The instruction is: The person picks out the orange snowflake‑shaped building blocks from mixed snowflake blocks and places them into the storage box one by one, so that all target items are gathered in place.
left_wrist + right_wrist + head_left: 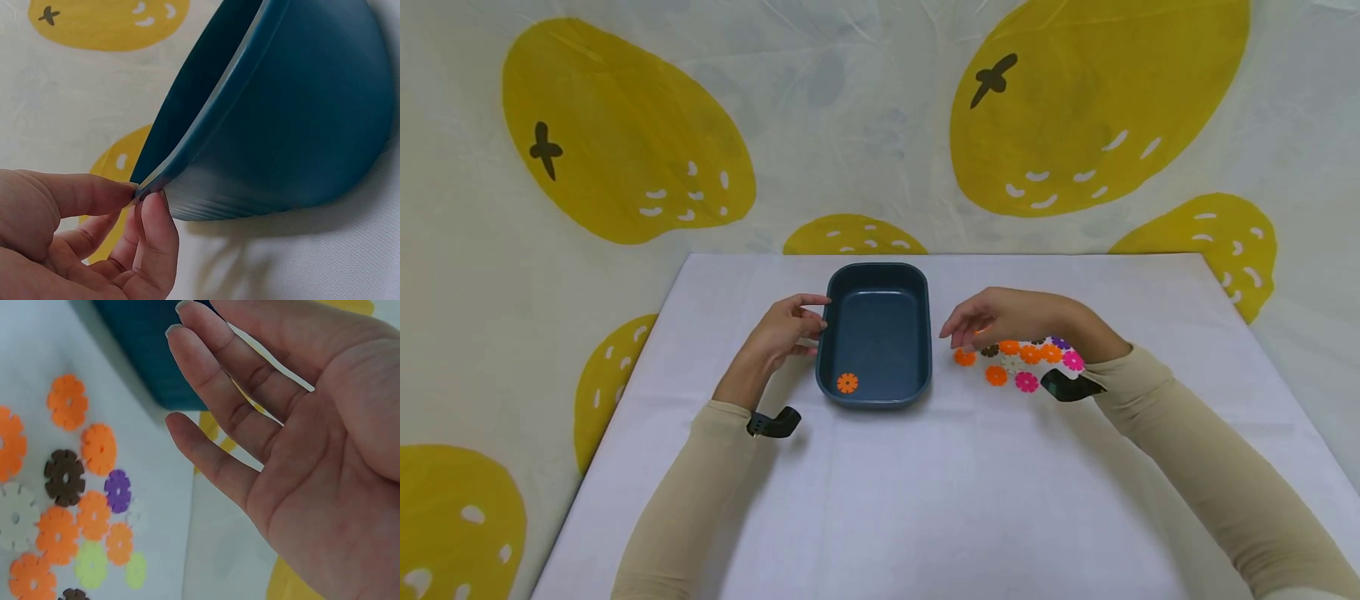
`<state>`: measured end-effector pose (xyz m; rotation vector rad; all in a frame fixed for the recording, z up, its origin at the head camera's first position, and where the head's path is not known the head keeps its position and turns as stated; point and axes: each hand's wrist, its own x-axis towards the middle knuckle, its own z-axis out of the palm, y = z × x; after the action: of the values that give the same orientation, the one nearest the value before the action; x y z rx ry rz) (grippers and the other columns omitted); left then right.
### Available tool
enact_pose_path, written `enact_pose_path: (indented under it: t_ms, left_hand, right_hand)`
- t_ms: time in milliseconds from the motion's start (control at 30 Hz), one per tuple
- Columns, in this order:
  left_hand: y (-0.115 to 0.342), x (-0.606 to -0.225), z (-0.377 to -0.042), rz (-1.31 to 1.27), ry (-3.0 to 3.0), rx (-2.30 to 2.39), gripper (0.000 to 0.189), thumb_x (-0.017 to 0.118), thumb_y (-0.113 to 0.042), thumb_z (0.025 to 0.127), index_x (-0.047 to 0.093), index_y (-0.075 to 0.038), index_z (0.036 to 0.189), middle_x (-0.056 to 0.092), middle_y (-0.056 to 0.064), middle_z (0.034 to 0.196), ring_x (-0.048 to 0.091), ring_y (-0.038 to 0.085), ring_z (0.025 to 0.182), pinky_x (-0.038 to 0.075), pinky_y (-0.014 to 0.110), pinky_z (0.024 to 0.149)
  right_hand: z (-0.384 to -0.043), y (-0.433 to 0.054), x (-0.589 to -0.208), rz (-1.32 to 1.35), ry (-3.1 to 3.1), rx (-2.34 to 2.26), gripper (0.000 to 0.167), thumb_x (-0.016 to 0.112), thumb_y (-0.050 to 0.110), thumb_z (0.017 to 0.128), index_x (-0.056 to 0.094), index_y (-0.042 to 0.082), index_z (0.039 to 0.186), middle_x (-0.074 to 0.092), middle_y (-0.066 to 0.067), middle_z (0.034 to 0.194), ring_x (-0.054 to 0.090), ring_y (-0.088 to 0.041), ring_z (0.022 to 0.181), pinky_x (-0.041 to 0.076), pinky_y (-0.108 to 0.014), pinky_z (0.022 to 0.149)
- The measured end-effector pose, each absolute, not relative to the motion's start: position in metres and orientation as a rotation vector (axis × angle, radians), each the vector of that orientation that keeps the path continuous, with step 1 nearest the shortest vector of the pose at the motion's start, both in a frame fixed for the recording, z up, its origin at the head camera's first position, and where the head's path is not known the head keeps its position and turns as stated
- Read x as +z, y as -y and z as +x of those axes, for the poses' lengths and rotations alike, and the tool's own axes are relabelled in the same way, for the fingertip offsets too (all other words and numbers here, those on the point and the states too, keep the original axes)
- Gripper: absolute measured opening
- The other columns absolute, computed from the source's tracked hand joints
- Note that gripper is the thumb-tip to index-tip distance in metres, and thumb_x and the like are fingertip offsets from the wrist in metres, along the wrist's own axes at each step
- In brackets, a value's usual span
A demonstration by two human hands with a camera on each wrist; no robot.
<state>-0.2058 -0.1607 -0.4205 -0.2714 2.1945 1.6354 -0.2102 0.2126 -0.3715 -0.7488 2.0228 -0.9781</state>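
A deep blue rectangular tray [883, 342] with rounded corners stands on the table, and one orange notched flower-shaped disc [847, 383] lies in its near left corner. My left hand [784, 332] pinches the tray's left rim between thumb and fingers, as the left wrist view shows on the tray wall [300, 106]. To the right of the tray, my right hand [1007, 315] hovers with loosely bent fingers over the far side of scattered discs. Nothing shows in its palm [312, 444]; thumb and index fingertips are out of the right wrist view.
The loose discs include orange, pink [1026, 382], brown [64, 477], purple [117, 490], pale grey [15, 517] and yellow-green [91, 565] ones, some overlapping. A white cloth [880, 500] covers the table. Behind it hangs a curtain with yellow fruit prints [625, 133].
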Motion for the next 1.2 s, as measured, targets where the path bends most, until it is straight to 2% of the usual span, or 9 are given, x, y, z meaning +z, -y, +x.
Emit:
enact_pose_path:
  t_ms: [167, 333, 1000, 1200]
  left_hand:
    - [0.161, -0.42, -0.206, -0.275, -2.197, 1.628, 0.042, 0.062, -0.009, 0.098, 0.06, -0.023, 0.137, 0.055, 0.013, 0.112, 0.061, 0.03, 0.097, 0.06, 0.035, 0.071]
    - [0.16, -0.417, -0.206, -0.286, -2.196, 1.623, 0.041, 0.062, -0.009, 0.098, 0.06, -0.024, 0.137, 0.056, 0.013, 0.113, 0.061, 0.031, 0.098, 0.06, 0.036, 0.072]
    - [0.161, -0.419, -0.207, -0.295, -2.184, 1.628, 0.04, 0.062, -0.009, 0.098, 0.06, -0.024, 0.136, 0.056, 0.013, 0.113, 0.061, 0.031, 0.099, 0.06, 0.036, 0.072]
    - [0.161, -0.419, -0.207, -0.286, -2.182, 1.634, 0.04, 0.061, -0.009, 0.099, 0.06, -0.023, 0.137, 0.056, 0.013, 0.114, 0.061, 0.032, 0.099, 0.06, 0.035, 0.071]
  right_hand:
    - [-0.214, -0.219, -0.38, -0.73, -2.062, -0.962, 0.034, 0.07, 0.01, 0.096, 0.066, 0.01, 0.13, 0.068, -0.019, 0.12, 0.064, -0.04, 0.111, 0.054, -0.053, 0.097]
    - [-0.217, -0.224, -0.386, -0.711, -2.079, -0.97, 0.038, 0.069, 0.008, 0.096, 0.063, 0.003, 0.133, 0.068, -0.02, 0.12, 0.064, -0.042, 0.111, 0.054, -0.052, 0.096]
    - [-0.231, -0.23, -0.408, -0.604, -2.129, -0.92, 0.036, 0.07, 0.009, 0.095, 0.066, 0.005, 0.13, 0.07, -0.016, 0.11, 0.065, -0.037, 0.099, 0.055, -0.05, 0.092]
    - [-0.233, -0.229, -0.409, -0.617, -2.161, -0.866, 0.035, 0.07, 0.011, 0.095, 0.066, 0.004, 0.129, 0.07, -0.014, 0.106, 0.065, -0.034, 0.096, 0.056, -0.045, 0.09]
